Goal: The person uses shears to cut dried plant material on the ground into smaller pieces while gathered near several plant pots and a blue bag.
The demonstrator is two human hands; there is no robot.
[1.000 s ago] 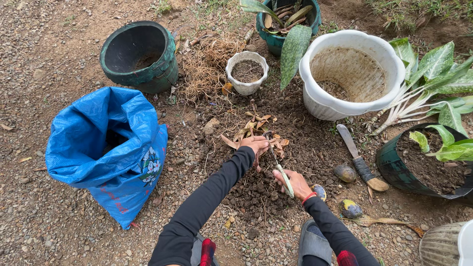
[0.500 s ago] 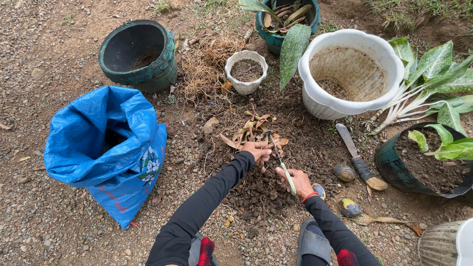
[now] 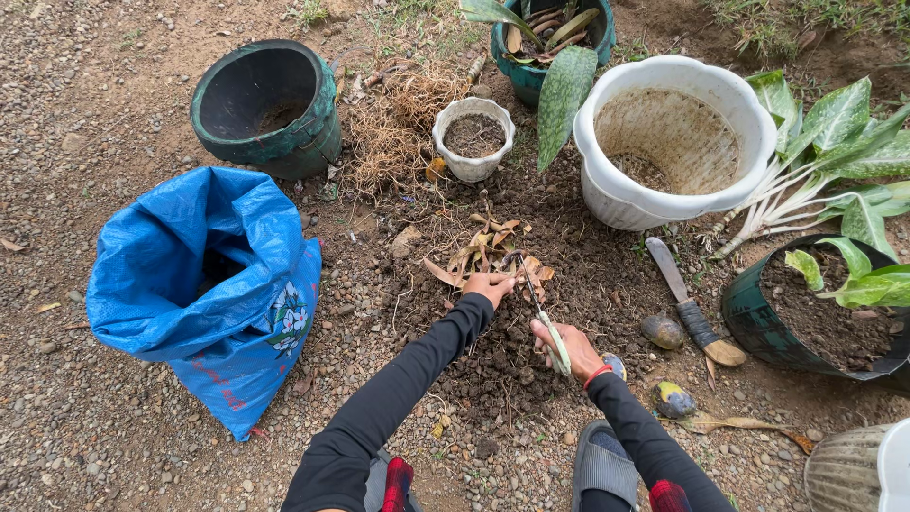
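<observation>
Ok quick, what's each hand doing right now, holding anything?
Left hand: fingers curled on the dry brown leaves on the soil; whether it grips them cannot be told.
Right hand: closed around a thin, light-handled tool.

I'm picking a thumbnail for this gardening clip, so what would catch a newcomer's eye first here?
The bright blue sack, gaping open on the gravel at left, stands out most. Next comes the big white pot at upper right, with only a little soil in it. In the middle, the left hand rests on a heap of dry leaves on dark soil, while the right hand holds scissors beside it.
</observation>
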